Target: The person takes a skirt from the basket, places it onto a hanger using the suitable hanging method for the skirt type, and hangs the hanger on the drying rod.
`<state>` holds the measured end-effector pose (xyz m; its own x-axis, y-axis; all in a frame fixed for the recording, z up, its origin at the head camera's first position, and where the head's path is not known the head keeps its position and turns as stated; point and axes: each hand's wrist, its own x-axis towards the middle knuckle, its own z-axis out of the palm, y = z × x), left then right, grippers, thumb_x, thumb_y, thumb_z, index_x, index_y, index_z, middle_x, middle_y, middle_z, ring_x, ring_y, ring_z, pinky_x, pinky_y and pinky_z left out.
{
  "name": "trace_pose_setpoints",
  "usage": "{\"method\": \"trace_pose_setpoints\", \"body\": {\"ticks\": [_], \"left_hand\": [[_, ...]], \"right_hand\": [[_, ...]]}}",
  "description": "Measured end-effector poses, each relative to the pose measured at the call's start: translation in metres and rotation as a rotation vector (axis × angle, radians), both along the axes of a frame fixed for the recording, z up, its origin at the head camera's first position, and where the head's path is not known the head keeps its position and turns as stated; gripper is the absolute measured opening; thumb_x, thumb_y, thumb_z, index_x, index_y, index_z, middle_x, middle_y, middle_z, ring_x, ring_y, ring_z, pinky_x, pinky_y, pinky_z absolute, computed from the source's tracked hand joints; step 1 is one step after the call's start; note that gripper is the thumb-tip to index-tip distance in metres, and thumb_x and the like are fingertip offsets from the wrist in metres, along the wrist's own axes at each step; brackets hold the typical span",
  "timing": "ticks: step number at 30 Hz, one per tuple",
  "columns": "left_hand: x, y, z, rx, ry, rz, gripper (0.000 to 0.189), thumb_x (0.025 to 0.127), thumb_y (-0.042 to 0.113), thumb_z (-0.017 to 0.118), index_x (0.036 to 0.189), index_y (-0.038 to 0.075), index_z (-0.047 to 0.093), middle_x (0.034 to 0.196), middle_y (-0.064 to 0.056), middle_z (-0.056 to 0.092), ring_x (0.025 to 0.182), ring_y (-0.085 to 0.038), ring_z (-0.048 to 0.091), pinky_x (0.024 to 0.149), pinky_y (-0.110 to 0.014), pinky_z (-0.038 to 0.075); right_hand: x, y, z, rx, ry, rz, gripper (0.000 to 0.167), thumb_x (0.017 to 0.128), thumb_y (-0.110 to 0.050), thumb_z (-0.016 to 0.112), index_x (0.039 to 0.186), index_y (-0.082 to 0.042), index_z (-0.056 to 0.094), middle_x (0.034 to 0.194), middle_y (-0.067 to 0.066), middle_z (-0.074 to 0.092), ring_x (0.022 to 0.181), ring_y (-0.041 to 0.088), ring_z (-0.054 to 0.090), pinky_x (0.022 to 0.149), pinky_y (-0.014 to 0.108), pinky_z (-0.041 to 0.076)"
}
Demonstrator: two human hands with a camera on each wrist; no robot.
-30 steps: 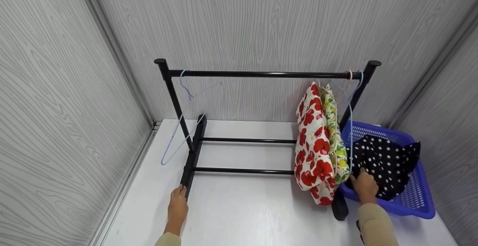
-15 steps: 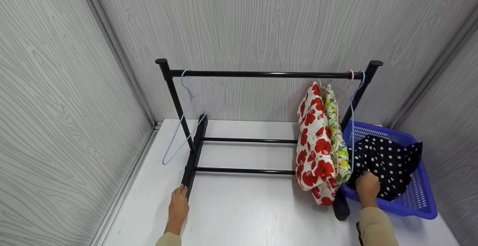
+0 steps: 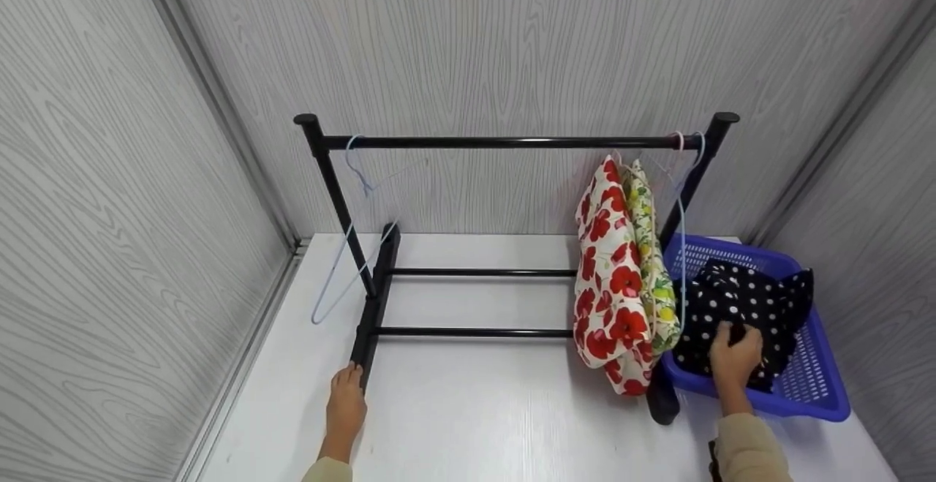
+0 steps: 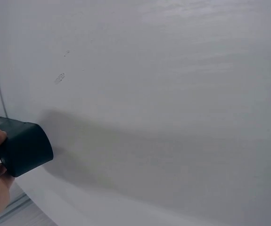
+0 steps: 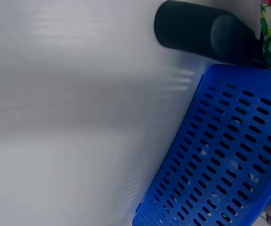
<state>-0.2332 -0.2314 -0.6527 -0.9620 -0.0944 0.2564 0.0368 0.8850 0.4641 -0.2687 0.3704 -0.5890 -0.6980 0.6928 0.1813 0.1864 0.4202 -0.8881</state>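
Observation:
At the lower left of the head view, my left hand (image 3: 345, 407) grips the front end of the clothes rack's black foot (image 3: 373, 312). The left wrist view shows my thumb and fingers on either side of that foot's end (image 4: 28, 148). On the right, my right hand (image 3: 736, 359) reaches into a blue plastic basket (image 3: 830, 407) and pinches a fold of black cloth with white dots (image 3: 764, 303). The cloth lies crumpled there; its kind of garment cannot be told. Only a sliver of that hand shows at the right wrist view's edge, beyond the basket's slotted wall (image 5: 215, 155).
The black clothes rack (image 3: 504, 142) stands on a white table (image 3: 475, 409). A blue hanger (image 3: 322, 303) hangs at its left end. A red-flowered garment (image 3: 614, 284), a yellow-green patterned garment (image 3: 662, 299) and another blue hanger (image 3: 683, 262) hang at the right, beside the basket.
My right hand has shifted a little to the right and up in the basket, with a fold of dotted cloth between its fingers. My left hand stays on the rack's foot.

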Motion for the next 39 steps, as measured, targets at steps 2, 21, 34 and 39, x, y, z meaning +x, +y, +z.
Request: {"method": "trace_pose_setpoints", "body": {"ticks": [2,21,34,39], "left_hand": [[0.0,0.0,0.001,0.015,0.001,0.007,0.035,0.083,-0.013,0.053,0.118,-0.014,0.053,0.125,-0.03,0.049,0.117,-0.044,0.044,0.094,-0.047,0.044],[0.002,0.002,0.0,-0.021,0.017,0.003,0.036,0.082,-0.013,0.054,0.117,-0.013,0.053,0.124,-0.03,0.049,0.115,-0.044,0.045,0.092,-0.045,0.045],[0.001,0.001,0.0,-0.003,0.057,0.001,0.034,0.081,-0.013,0.055,0.115,-0.014,0.054,0.122,-0.03,0.051,0.114,-0.044,0.046,0.092,-0.047,0.045],[0.001,0.002,-0.001,0.013,0.08,0.006,0.032,0.081,-0.014,0.054,0.113,-0.014,0.055,0.121,-0.03,0.052,0.112,-0.044,0.047,0.091,-0.047,0.046]], "right_hand": [[-0.001,0.001,-0.001,0.021,-0.044,0.055,0.07,0.089,-0.029,0.058,0.138,0.009,0.026,0.137,0.033,0.031,0.13,0.047,0.027,0.107,0.056,0.023],[0.002,-0.001,0.007,0.157,-0.428,0.02,0.053,0.085,-0.014,0.044,0.131,0.011,0.038,0.13,0.04,0.036,0.119,0.058,0.032,0.095,0.07,0.023],[0.012,0.018,0.015,0.038,-0.073,-0.039,0.048,0.077,0.003,0.036,0.124,0.011,0.043,0.118,0.036,0.049,0.108,0.049,0.045,0.094,0.058,0.033],[0.015,0.02,0.031,0.081,0.062,-0.073,0.038,0.078,0.005,0.039,0.114,0.012,0.049,0.11,0.034,0.054,0.098,0.044,0.046,0.09,0.053,0.033]]}}
